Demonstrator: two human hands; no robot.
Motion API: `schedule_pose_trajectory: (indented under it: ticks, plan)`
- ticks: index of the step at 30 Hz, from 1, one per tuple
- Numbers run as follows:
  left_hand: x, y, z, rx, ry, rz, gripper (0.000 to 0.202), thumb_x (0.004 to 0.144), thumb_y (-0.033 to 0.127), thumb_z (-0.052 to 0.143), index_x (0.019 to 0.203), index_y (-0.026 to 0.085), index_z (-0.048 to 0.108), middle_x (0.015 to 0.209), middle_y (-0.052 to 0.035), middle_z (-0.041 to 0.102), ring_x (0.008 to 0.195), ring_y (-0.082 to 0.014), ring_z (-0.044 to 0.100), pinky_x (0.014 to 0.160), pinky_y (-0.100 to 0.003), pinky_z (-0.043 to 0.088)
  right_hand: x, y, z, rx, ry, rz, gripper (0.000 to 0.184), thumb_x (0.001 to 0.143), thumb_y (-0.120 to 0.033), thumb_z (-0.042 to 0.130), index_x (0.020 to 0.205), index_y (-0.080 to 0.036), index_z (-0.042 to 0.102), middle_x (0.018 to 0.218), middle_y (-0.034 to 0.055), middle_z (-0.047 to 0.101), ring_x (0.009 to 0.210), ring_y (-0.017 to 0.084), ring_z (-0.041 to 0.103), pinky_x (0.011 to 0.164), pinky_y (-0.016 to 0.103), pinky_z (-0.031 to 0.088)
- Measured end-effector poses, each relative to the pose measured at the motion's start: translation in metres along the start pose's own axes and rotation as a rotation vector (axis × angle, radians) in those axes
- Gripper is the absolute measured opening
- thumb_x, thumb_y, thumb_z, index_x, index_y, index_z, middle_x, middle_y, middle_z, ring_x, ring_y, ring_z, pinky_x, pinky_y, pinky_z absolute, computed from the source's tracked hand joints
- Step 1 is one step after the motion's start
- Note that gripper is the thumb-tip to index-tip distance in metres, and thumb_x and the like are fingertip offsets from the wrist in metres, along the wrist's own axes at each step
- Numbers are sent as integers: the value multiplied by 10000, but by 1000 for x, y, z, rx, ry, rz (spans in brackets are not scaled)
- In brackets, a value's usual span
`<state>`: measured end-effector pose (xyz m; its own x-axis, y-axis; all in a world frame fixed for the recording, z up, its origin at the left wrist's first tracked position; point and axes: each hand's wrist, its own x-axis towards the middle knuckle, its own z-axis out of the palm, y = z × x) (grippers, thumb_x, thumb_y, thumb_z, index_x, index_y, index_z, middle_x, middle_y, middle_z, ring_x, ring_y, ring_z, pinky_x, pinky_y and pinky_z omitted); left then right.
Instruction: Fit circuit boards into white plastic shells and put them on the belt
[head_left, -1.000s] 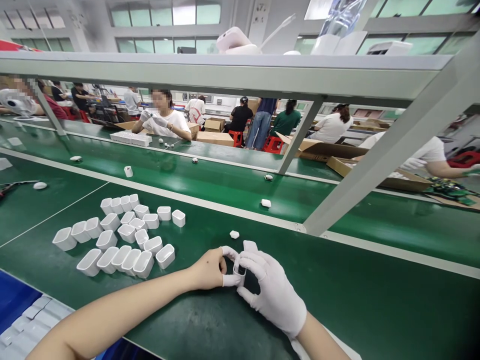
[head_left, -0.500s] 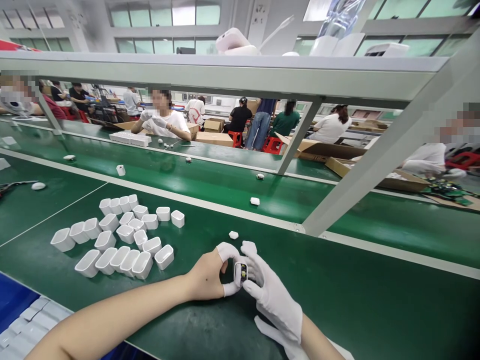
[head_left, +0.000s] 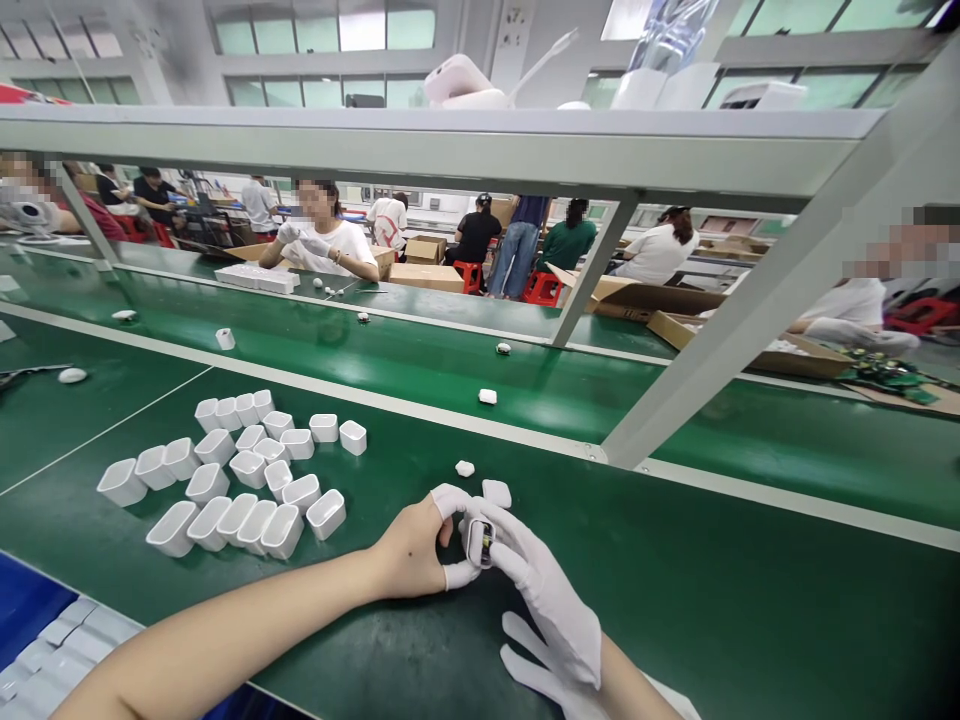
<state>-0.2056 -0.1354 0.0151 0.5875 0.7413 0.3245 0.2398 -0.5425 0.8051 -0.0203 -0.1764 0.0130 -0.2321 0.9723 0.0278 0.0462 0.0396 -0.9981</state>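
Note:
My left hand (head_left: 411, 548), with white covers on the finger and thumb tips, grips a small white plastic casing (head_left: 475, 540) between thumb and fingers. Dark and yellow electronic parts show in its open side. My right hand (head_left: 541, 585), in a white glove, closes on the casing from the right, thumb and forefinger at its open side; its other fingers are partly hidden. A white piece (head_left: 496, 493) shows just behind the right fingers. Farther back lies a small white part (head_left: 465, 468). Under the right wrist hang loose white glove fingers (head_left: 529, 655).
Several open white cups (head_left: 236, 520) stand in rows on the green table (head_left: 712, 600) at left. A belt (head_left: 420, 355) beyond carries small white parts. A slanted metal post (head_left: 705, 310) holds a shelf (head_left: 450, 150). Co-workers sit across; white pieces fill a blue bin (head_left: 30, 590) at lower left.
My right thumb and fingers have shifted over the casing's open side, covering more of the electronics. Parts on the belt have moved slightly left.

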Motion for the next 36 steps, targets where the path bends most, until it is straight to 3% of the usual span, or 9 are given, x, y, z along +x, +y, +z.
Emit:
schedule_pose_trajectory:
  ticks: [3, 7, 11, 18, 30, 33, 36]
  plan:
    - [1, 0, 0, -19, 19, -35, 362, 695, 209, 681, 1025, 219, 531, 833, 33, 501, 600, -92, 425, 559, -230, 348, -1, 5, -4, -220, 78, -175, 507, 880, -410, 549, 1346, -241, 439, 1301, 132, 557, 1117, 252, 603, 969, 466, 498]
    - [1, -3, 0, -45, 31, -37, 387, 691, 192, 676, 1045, 223, 523, 844, 34, 503, 598, -86, 422, 547, -221, 346, -3, -1, -5, -694, 253, -526, 409, 815, -216, 594, 1218, -249, 530, 1294, 102, 540, 1211, 269, 521, 1004, 489, 462]
    - [1, -6, 2, -52, 36, -52, 403, 689, 186, 670, 1060, 219, 516, 734, 62, 450, 551, -80, 380, 532, -216, 333, -4, -11, -4, -911, 278, -671, 327, 803, -162, 600, 1115, -260, 590, 1145, 81, 606, 1045, 247, 599, 856, 438, 533]
    - [1, -8, 3, -63, 19, -49, 420, 685, 184, 675, 1073, 218, 517, 718, 67, 441, 553, -81, 389, 534, -214, 342, -2, -12, -4, -897, 265, -724, 332, 800, -101, 596, 1090, -263, 579, 1048, 48, 646, 952, 210, 610, 798, 394, 529]
    - [3, -14, 2, -42, -16, -146, 442, 686, 271, 721, 1103, 229, 577, 638, 76, 459, 541, -94, 429, 536, -216, 360, 0, -3, -6, -857, 292, -618, 303, 796, -137, 591, 1071, -265, 580, 1059, 47, 638, 998, 215, 604, 842, 396, 527]
    - [4, -13, 2, -71, -16, -195, 452, 683, 281, 723, 1114, 218, 601, 597, 79, 463, 535, -96, 438, 539, -217, 357, -2, -5, -8, -861, 250, -596, 412, 800, -181, 579, 1199, -236, 493, 1198, 94, 575, 1127, 255, 547, 923, 451, 488]
    - [6, -11, 1, -194, -23, -252, 388, 678, 276, 707, 1047, 185, 629, 573, 81, 453, 516, -87, 407, 526, -214, 339, -4, -9, -7, -862, 116, -626, 521, 770, -213, 614, 1257, -232, 430, 1231, 104, 536, 1173, 275, 507, 956, 473, 458]
